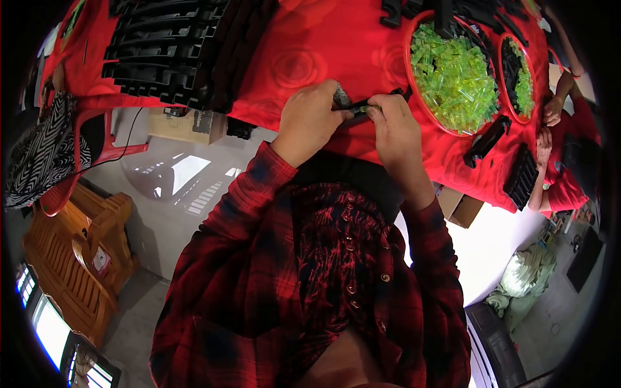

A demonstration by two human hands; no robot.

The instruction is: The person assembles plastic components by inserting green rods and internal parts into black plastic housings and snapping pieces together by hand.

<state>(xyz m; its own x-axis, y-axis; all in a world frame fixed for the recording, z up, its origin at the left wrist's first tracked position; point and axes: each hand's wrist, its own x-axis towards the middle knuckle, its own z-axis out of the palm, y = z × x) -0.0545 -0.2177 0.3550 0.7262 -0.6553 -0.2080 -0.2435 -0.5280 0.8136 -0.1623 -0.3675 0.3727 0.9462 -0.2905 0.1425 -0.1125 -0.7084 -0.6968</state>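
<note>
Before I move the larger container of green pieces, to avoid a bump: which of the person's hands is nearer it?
Right. The right hand is just left of the container; the left hand is farther left.

tbh there's an open lane over the mid bench (343,48), but black racks (168,52) hog far left, red-rimmed bowl (408,68) blocks right

part (356,116): between left hand (312,121) and right hand (396,129), at the table's (343,39) near edge
stack (165,52): on the table, left of both hands
bowl (409,72): right of them, pieces (453,81) inside
second bowl (521,121): just right of that
</note>
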